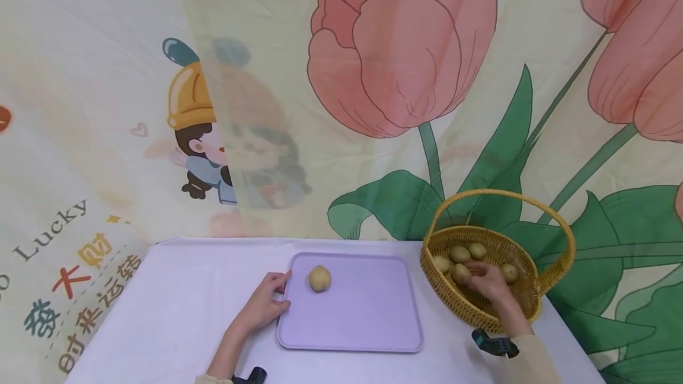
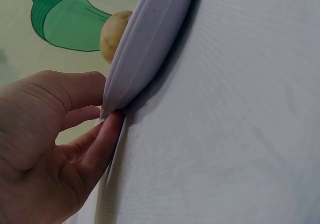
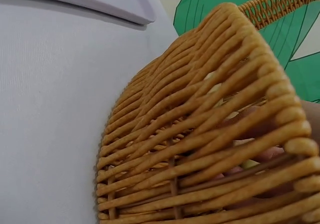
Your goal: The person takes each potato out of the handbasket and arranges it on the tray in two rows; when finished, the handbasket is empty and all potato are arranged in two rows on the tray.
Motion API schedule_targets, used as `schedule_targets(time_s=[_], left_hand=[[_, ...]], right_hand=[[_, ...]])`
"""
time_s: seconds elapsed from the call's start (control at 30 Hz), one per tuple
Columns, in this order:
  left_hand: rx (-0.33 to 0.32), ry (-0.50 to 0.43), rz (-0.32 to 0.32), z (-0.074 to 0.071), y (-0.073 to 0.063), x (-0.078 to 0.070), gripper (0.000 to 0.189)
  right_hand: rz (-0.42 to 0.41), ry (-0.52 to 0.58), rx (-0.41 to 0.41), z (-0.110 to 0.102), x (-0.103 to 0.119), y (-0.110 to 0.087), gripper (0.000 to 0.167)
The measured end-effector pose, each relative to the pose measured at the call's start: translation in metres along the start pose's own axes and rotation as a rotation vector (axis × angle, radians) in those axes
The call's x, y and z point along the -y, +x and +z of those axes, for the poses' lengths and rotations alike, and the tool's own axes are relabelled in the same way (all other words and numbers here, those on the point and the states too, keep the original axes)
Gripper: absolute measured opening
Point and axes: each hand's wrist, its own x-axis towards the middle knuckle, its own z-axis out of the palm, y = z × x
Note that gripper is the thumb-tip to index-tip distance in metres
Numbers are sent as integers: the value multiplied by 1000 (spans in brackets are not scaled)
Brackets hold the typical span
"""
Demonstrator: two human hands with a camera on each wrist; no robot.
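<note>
On the lilac tray (image 1: 363,313), near its upper left, lies one potato (image 1: 319,278); the left wrist view shows the same potato (image 2: 114,37) beyond the rim. My left hand (image 1: 265,301) holds the tray's left edge, fingers and thumb at the rim. Inside the wicker basket (image 1: 448,298), my right hand (image 1: 488,280) pinches a potato (image 1: 461,274) with its fingertips. Several other potatoes (image 1: 477,250) lie around it in the basket. In the right wrist view the woven side (image 3: 200,134) mostly hides the right hand.
A white cloth (image 1: 203,289) covers the table. The basket's tall handle (image 1: 498,192) arches over its far side. Behind the table hangs a printed curtain (image 1: 373,194) with large tulips. The tray's corner (image 3: 145,17) lies left of the basket.
</note>
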Motion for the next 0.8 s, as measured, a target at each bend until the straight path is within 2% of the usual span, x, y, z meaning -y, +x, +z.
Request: schedule_targets(time_s=[0.07, 0.13, 0.23, 0.47, 0.8], left_hand=[[5, 3, -2, 0, 0, -1, 63], [6, 4, -6, 1, 1, 0, 63], [8, 9, -13, 1, 1, 0, 63], [8, 22, -12, -1, 1, 1, 63], [-3, 28, -7, 0, -1, 0, 63]], right_hand=[[37, 34, 36, -7, -35, 21, 45], [53, 43, 0, -6, -46, 29, 46], [73, 40, -49, -4, -42, 27, 46], [48, 3, -57, -7, -24, 15, 47], [44, 28, -42, 0, -16, 9, 48]])
